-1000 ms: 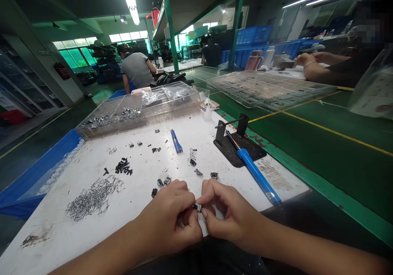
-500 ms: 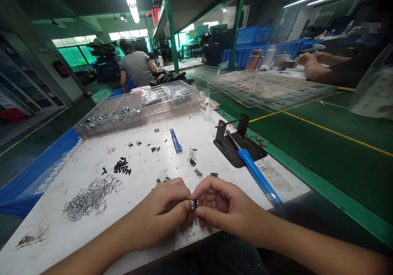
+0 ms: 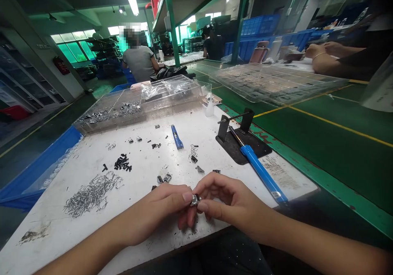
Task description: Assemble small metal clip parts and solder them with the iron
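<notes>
At bottom centre, the left hand [image 3: 167,203] and right hand [image 3: 227,201] hold a small metal-and-black part [image 3: 195,200] between them, thumbs close together, the gap between thumb and fingers narrow. Over the white counter [image 3: 147,164], a heap of bent metal pieces [image 3: 92,193] lies lower left, with black pieces [image 3: 123,162] just above. Right of centre, a blue soldering iron [image 3: 260,170] bears a pale label [image 3: 277,194], too small to read. Mid-frame, a blue hand tool [image 3: 177,137] carries illegible markings; farther, at the right edge, print on a whitish bag [image 3: 379,90] is blurred
</notes>
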`<state>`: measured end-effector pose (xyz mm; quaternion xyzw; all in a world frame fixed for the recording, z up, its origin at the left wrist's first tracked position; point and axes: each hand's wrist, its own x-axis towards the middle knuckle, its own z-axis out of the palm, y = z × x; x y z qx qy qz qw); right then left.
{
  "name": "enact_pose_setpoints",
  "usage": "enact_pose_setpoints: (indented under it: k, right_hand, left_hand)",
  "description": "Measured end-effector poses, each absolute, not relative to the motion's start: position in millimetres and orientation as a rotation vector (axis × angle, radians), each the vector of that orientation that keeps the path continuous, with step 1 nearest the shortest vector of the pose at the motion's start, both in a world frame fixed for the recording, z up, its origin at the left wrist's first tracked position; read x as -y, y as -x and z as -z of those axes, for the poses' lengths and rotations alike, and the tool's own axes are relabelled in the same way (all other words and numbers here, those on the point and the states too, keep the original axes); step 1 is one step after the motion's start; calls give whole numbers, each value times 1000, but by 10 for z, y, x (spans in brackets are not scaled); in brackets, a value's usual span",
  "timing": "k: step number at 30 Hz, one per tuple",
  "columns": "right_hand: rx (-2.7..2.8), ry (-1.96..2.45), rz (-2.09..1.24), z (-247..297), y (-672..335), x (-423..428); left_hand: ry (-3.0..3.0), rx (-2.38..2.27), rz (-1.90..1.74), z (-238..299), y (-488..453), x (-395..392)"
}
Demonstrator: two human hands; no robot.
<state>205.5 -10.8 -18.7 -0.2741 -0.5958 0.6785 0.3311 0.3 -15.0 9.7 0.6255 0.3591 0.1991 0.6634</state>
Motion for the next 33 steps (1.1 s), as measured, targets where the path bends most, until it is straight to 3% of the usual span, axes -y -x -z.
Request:
enact_pose_setpoints:
  k: [19,24,29,33]
  right_hand:
    - [1587,705,-1723,161,-2060,118]
    - [1626,757,-1640,159,-2055,136]
    - [1659,758,-1613,162,-2065,158]
    - [1650,802,-1662,169,-2074,136]
  left_hand:
    - [-1609,-914,-450,-137,8,176]
    - [-2087,-1063,-474,-158,-8,209]
    - [-2698,-918,-576,-163,12,234]
    - [-2858,-877,-581,-152,21,228]
